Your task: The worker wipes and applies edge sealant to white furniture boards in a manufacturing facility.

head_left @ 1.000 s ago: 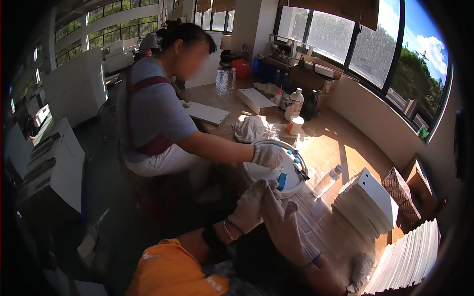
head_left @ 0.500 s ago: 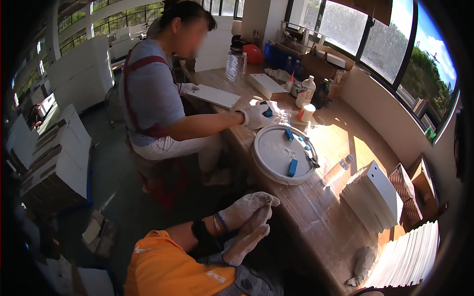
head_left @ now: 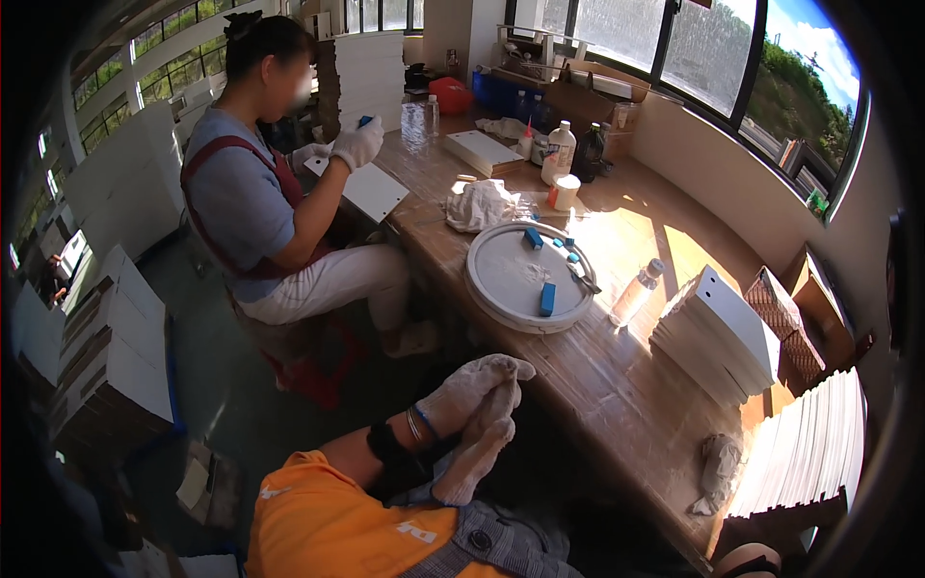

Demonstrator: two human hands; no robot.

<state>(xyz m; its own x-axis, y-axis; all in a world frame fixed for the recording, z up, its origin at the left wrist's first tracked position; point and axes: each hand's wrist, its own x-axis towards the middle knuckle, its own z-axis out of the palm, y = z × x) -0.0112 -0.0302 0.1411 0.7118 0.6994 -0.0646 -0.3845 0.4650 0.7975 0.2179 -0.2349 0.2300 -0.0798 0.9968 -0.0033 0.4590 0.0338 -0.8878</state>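
Observation:
Above my lap, my left hand [head_left: 472, 393] and my right hand [head_left: 479, 460] are pressed together, both in off-white work gloves. The left lies uppermost, its fingers drawn together and pointing right; a black band circles its wrist. Against it from below rests the right. Between them no object shows, and their inner sides are hidden. They hang beside the edge of the wooden table [head_left: 588, 424]. On it, closest to my hands, sits a round whitish lid [head_left: 501, 273] bearing blue blocks [head_left: 547, 299], pale powder and a dark-handled tool [head_left: 585, 279].
Across the left side sits a co-worker, whose gloved hand [head_left: 358, 144] holds a small blue block over a white board [head_left: 371, 190]. A crumpled white cloth [head_left: 479, 205], bottles [head_left: 559, 154], a clear bottle [head_left: 638, 292] and stacked white boards [head_left: 718, 332] occupy the table. A grey rag [head_left: 718, 472] lies at right.
The co-worker's gloved hand has gone from beside the lid up and left to above the white board, uncovering the cloth. The view has shifted slightly. My hands stay together.

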